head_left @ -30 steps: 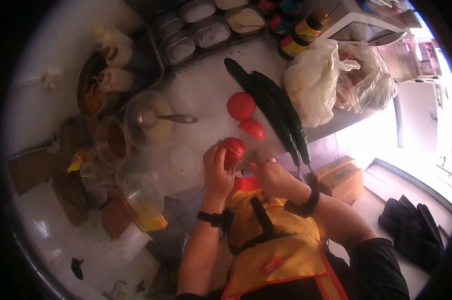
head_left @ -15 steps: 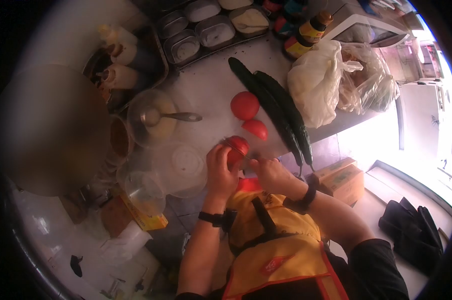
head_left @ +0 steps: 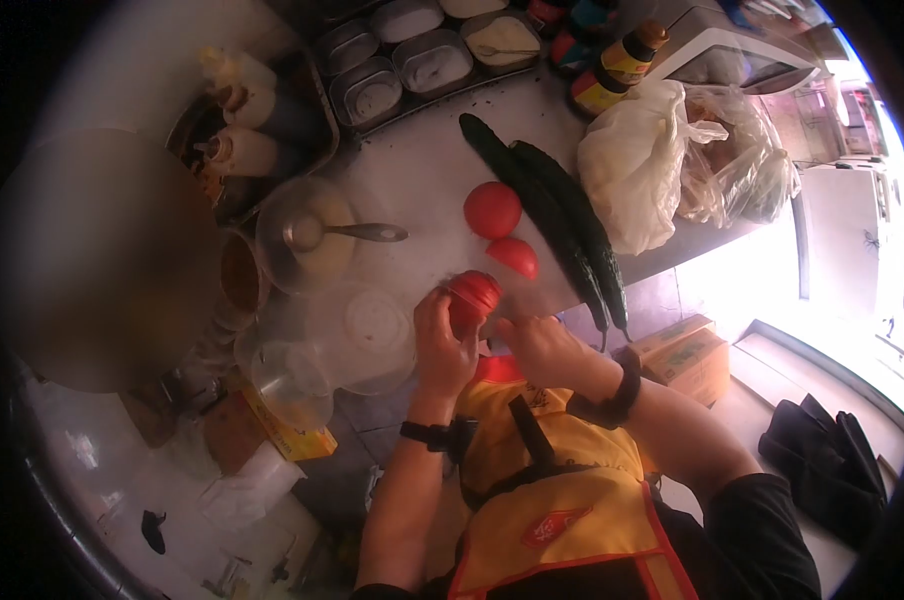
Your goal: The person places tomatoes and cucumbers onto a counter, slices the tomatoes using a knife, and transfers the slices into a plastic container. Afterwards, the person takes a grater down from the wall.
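"Tomato first: where is it?"

"Near the close edge of the tabletop, clasped in the left hand, fingers along its left flank and thumb on the near side. The right hand is curled just beside it; blur hides whether it grips anything, so I can't tell."

"How would it handle?"

"Fairly light, I'd judge, and soft inside. Its skin is probably slick, and cut flesh would make it more so. Squeeze hard and the slices could splay or crush."

"So where would you take hold?"

"Low around the sides, fingertips tucked, with gentle, even pressure to keep the slices together."

"And its looks?"

"Deep red, with thin, roughly parallel cut lines across the top and the slices sitting close. Just beyond lies a brighter cut piece, smooth-skinned. Past that is a round tomato, glossy, whole as far as I can see, near two long, dark green cucumbers."
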Action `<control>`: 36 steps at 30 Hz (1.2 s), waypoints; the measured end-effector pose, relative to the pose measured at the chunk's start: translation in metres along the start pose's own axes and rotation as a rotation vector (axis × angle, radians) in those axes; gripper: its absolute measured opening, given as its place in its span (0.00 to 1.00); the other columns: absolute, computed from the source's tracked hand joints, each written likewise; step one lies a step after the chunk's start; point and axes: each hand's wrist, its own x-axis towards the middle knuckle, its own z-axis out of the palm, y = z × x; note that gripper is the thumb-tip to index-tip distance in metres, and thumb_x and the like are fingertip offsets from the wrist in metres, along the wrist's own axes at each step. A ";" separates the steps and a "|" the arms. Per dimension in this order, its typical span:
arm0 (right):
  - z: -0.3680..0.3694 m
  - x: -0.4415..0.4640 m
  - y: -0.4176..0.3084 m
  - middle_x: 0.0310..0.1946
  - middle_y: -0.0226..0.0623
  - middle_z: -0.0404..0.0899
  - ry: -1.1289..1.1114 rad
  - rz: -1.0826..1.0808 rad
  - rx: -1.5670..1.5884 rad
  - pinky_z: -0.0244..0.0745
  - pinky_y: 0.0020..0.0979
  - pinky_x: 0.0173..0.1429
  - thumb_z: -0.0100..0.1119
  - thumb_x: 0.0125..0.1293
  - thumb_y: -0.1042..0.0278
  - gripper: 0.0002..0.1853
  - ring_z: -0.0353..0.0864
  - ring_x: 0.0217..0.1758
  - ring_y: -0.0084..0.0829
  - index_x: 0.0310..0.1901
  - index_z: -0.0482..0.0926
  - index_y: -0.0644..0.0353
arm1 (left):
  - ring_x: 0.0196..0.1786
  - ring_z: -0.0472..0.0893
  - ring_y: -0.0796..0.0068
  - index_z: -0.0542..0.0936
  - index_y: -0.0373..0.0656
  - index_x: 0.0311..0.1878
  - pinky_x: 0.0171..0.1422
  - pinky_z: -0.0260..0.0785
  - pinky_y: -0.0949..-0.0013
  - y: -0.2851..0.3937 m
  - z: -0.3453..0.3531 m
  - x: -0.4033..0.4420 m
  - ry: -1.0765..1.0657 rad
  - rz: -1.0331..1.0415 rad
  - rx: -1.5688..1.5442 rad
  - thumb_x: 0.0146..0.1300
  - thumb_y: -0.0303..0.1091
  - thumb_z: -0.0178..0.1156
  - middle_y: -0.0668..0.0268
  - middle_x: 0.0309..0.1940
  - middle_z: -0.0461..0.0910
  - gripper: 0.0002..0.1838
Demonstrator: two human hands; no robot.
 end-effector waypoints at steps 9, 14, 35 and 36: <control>0.011 -0.011 0.010 0.37 0.56 0.81 -0.027 0.049 0.064 0.78 0.50 0.45 0.55 0.59 0.76 0.18 0.83 0.40 0.56 0.53 0.76 0.63 | 0.62 0.72 0.42 0.72 0.37 0.57 0.68 0.65 0.48 -0.003 0.008 -0.002 0.046 -0.062 -0.063 0.55 0.28 0.70 0.47 0.59 0.74 0.27; 0.030 0.009 0.012 0.38 0.58 0.80 -0.021 0.112 0.057 0.78 0.52 0.44 0.51 0.63 0.77 0.19 0.83 0.41 0.59 0.57 0.74 0.63 | 0.62 0.73 0.43 0.73 0.38 0.57 0.68 0.66 0.49 -0.002 0.004 -0.003 0.013 -0.043 -0.040 0.57 0.29 0.70 0.49 0.59 0.75 0.25; 0.000 0.000 -0.004 0.34 0.56 0.79 0.007 -0.033 0.164 0.77 0.50 0.39 0.55 0.59 0.77 0.11 0.83 0.35 0.55 0.44 0.78 0.63 | 0.61 0.73 0.43 0.73 0.33 0.60 0.67 0.68 0.49 -0.002 0.004 -0.005 0.042 -0.010 0.008 0.61 0.32 0.68 0.45 0.60 0.73 0.26; 0.006 0.005 0.001 0.34 0.56 0.79 0.008 -0.032 0.163 0.77 0.50 0.39 0.55 0.59 0.77 0.11 0.83 0.35 0.55 0.44 0.78 0.63 | 0.61 0.73 0.43 0.73 0.33 0.60 0.67 0.68 0.49 -0.003 0.005 -0.007 0.042 -0.008 0.006 0.61 0.32 0.68 0.45 0.60 0.73 0.26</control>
